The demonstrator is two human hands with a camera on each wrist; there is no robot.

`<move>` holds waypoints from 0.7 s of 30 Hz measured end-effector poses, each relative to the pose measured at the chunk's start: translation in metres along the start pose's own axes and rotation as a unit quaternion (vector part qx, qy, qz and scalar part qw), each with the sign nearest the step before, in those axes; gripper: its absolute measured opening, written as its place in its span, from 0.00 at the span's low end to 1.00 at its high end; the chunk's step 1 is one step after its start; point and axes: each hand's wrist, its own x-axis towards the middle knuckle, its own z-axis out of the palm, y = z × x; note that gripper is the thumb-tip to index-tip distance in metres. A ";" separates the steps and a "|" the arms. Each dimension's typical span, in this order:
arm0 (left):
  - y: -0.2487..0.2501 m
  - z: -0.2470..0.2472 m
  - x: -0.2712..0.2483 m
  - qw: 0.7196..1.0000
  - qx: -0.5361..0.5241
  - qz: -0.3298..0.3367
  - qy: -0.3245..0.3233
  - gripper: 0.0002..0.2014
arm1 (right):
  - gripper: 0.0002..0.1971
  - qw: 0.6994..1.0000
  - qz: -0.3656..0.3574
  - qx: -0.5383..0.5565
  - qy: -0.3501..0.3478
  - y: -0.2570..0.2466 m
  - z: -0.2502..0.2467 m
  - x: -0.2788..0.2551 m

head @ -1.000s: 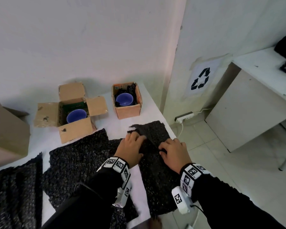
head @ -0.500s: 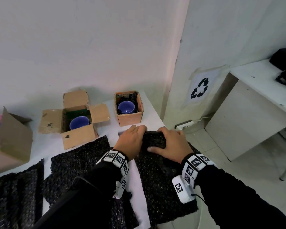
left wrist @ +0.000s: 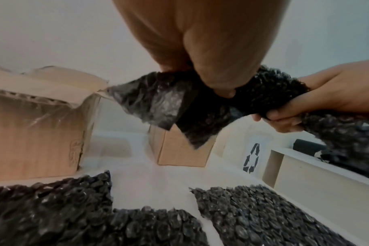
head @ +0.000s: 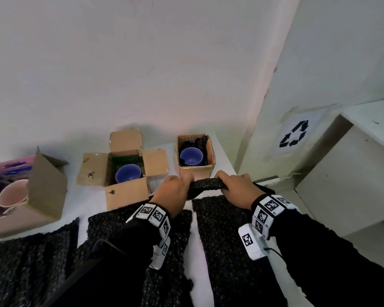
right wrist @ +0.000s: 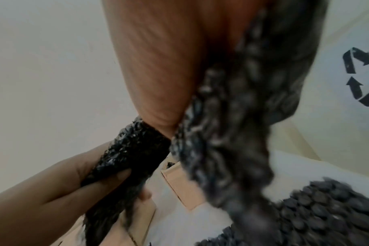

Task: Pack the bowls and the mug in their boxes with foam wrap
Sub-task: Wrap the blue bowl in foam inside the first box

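Both hands hold a bunched sheet of black foam wrap [head: 205,187] above the table, just in front of the small open box [head: 196,171]. My left hand [head: 175,191] grips its left end and my right hand [head: 233,188] grips its right end; the wrap [left wrist: 200,106] hangs loose below the fingers in the left wrist view. The small box holds a blue bowl [head: 191,156] with black wrap around it. A second blue bowl [head: 128,174] sits in the open flapped box [head: 124,192]. A pink mug [head: 12,196] stands in a box at the far left.
More black foam sheets [head: 226,244] lie flat on the white table [head: 93,200] near its front edge. The table's right edge runs just past the small box. A white cabinet [head: 350,173] stands to the right, beside a recycling sign [head: 294,137] on the wall.
Both hands gathered the far end of the right-hand sheet, bunched it into a roll and lifted it forward toward the small box.
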 end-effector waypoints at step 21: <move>-0.048 0.030 0.060 0.977 -0.028 -0.106 0.182 0.14 | 0.09 0.968 -0.144 -0.034 0.203 -0.010 -0.045 0.160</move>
